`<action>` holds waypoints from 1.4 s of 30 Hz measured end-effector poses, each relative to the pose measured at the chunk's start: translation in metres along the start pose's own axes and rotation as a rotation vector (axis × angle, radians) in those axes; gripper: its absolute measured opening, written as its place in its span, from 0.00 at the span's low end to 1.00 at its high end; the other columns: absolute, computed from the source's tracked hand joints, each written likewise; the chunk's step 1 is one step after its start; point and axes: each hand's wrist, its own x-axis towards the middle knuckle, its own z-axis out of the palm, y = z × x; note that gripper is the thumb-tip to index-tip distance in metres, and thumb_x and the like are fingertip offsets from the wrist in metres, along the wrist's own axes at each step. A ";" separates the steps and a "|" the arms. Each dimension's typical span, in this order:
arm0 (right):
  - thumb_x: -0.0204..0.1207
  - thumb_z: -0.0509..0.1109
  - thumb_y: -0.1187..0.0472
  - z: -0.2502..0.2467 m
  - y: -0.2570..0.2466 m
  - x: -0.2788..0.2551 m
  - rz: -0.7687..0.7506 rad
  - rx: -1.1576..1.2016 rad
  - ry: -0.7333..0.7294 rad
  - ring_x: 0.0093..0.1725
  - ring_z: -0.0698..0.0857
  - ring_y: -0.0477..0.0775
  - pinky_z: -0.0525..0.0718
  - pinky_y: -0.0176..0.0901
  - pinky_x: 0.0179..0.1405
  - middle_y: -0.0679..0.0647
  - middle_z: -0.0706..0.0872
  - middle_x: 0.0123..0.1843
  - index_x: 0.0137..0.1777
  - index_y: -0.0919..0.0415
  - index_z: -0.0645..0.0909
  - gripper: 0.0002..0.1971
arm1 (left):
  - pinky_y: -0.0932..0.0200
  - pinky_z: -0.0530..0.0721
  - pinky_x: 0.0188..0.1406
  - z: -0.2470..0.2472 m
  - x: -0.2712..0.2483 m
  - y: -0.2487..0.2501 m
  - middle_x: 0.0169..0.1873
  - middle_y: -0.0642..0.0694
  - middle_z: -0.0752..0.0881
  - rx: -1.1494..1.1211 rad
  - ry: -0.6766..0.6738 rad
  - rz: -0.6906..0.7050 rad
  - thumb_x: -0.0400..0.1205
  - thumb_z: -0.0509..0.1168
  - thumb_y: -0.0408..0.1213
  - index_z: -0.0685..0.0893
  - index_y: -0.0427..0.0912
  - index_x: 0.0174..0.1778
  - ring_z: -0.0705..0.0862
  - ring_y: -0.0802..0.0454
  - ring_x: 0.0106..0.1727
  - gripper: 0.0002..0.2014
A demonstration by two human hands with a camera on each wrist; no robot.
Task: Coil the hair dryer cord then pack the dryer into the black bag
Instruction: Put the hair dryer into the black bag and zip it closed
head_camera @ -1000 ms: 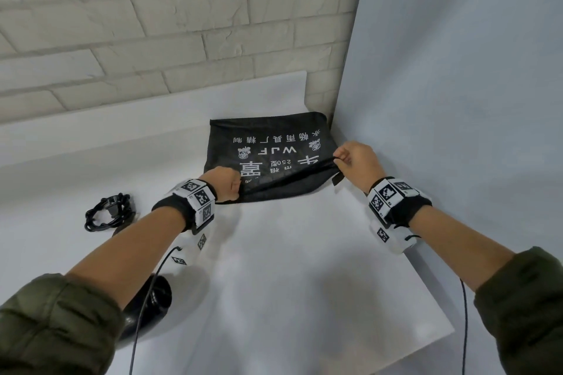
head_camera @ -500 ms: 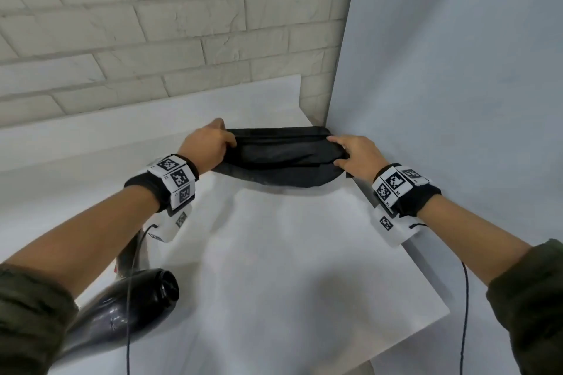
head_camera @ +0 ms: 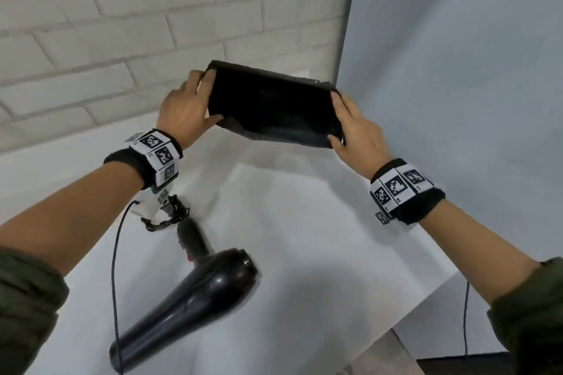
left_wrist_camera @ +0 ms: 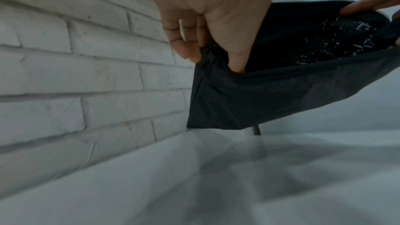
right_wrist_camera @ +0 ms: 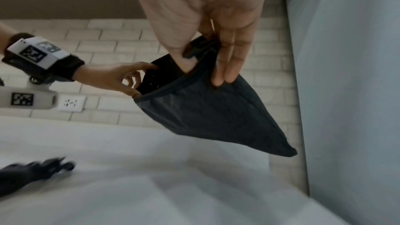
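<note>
The black bag (head_camera: pixel 271 106) was held in the air above the white table (head_camera: pixel 304 253), its zippered mouth pulled wide and turned toward the person. Inside the bag only dark lining could be made out; nothing was seen in it, though the interior was deep in shadow. Pale flecks of a print showed through the fabric in the left wrist view, too broken to be read. The left end of the mouth was pinched by the left hand (head_camera: pixel 182 109), thumb tucked inside the opening and fingers (left_wrist_camera: pixel 186 40) laid close together on the outer cloth. The right end was pinched likewise by the right hand (head_camera: pixel 356 131), thumb inside the rim and fingers (right_wrist_camera: pixel 229 61) straight and pressed together against the outside. The hair dryer (head_camera: pixel 195 292) was left lying on its side on the table below the left forearm, well apart from the bag, its nozzle pointed toward the bag. Its cord (head_camera: pixel 170 213) was seen bundled in a coil at the end of the handle. Black-and-white square-coded wristbands (head_camera: pixel 158 155) were worn on both wrists. A white wall socket (right_wrist_camera: pixel 72 103) was seen in the brick wall (head_camera: pixel 122 24).
</note>
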 end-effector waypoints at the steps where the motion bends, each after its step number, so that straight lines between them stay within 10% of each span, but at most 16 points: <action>1: 0.74 0.67 0.64 0.013 -0.007 -0.009 0.011 0.003 -0.070 0.54 0.83 0.72 0.81 0.55 0.46 0.56 0.56 0.83 0.81 0.61 0.50 0.39 | 0.38 0.79 0.42 0.009 -0.010 -0.008 0.65 0.29 0.72 -0.006 -0.080 0.007 0.73 0.72 0.41 0.60 0.35 0.77 0.80 0.28 0.54 0.40; 7: 0.69 0.74 0.64 0.081 -0.044 -0.038 0.119 0.240 -0.425 0.81 0.61 0.58 0.64 0.45 0.76 0.58 0.56 0.84 0.82 0.59 0.47 0.47 | 0.49 0.77 0.55 0.061 -0.053 -0.050 0.58 0.30 0.81 -0.244 -0.607 -0.114 0.72 0.73 0.40 0.64 0.36 0.74 0.81 0.34 0.57 0.37; 17: 0.66 0.76 0.69 0.092 -0.065 -0.017 0.226 0.352 -0.280 0.78 0.66 0.60 0.66 0.47 0.77 0.61 0.64 0.80 0.81 0.62 0.51 0.48 | 0.60 0.73 0.56 0.042 -0.085 -0.100 0.55 0.40 0.86 -0.560 -0.572 -0.255 0.80 0.65 0.43 0.83 0.41 0.58 0.82 0.44 0.57 0.14; 22: 0.64 0.78 0.69 0.104 -0.070 -0.021 0.217 0.375 -0.302 0.79 0.65 0.59 0.65 0.49 0.78 0.60 0.64 0.80 0.81 0.61 0.49 0.50 | 0.59 0.73 0.51 0.036 -0.135 -0.092 0.46 0.45 0.85 -0.640 -0.670 -0.377 0.78 0.63 0.56 0.75 0.44 0.62 0.82 0.47 0.51 0.23; 34: 0.64 0.76 0.71 0.106 -0.072 -0.036 0.198 0.375 -0.362 0.77 0.68 0.62 0.68 0.53 0.76 0.59 0.64 0.81 0.82 0.56 0.43 0.53 | 0.49 0.69 0.73 0.054 -0.172 -0.036 0.75 0.40 0.71 -0.356 -0.858 -0.344 0.70 0.56 0.73 0.47 0.47 0.81 0.70 0.38 0.74 0.50; 42: 0.66 0.74 0.71 0.104 -0.069 -0.054 0.213 0.365 -0.408 0.70 0.75 0.63 0.71 0.41 0.65 0.58 0.64 0.80 0.82 0.55 0.42 0.52 | 0.52 0.81 0.48 0.052 -0.166 -0.008 0.67 0.45 0.74 -0.578 -1.037 -0.463 0.75 0.64 0.58 0.67 0.49 0.71 0.74 0.48 0.59 0.31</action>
